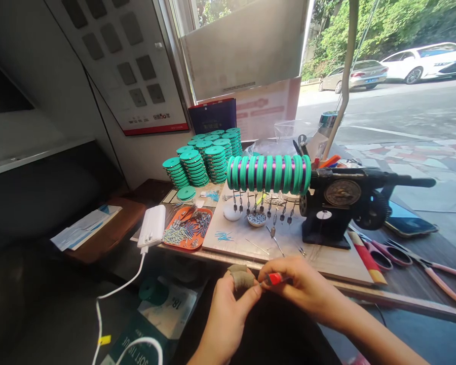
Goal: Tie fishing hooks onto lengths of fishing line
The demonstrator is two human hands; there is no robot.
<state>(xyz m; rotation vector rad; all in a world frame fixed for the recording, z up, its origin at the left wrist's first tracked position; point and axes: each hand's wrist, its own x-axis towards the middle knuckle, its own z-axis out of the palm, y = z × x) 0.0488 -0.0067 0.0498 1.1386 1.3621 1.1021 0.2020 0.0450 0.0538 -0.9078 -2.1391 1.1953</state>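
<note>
My left hand (233, 299) is pinched shut just below the table's front edge, two fingertips wrapped in tan tape. My right hand (302, 286) meets it from the right, closed round a small red-handled tool (274, 278) whose tip points into the left fingers. What the left fingers pinch is too small to make out. Directly above, a row of green spools wound with purple wire (269, 174) sits on the shaft of a black hand-crank winder (340, 203). Small weighted pieces (262, 207) hang from them over a white work board (319, 258).
Stacks of green spools (203, 159) stand at the back left. An orange tray of small metal parts (188, 229), a white power bank with cable (152, 226), a little dish of beads (257, 219), pink-handled scissors (391, 253) and pliers (441, 279) lie around the board.
</note>
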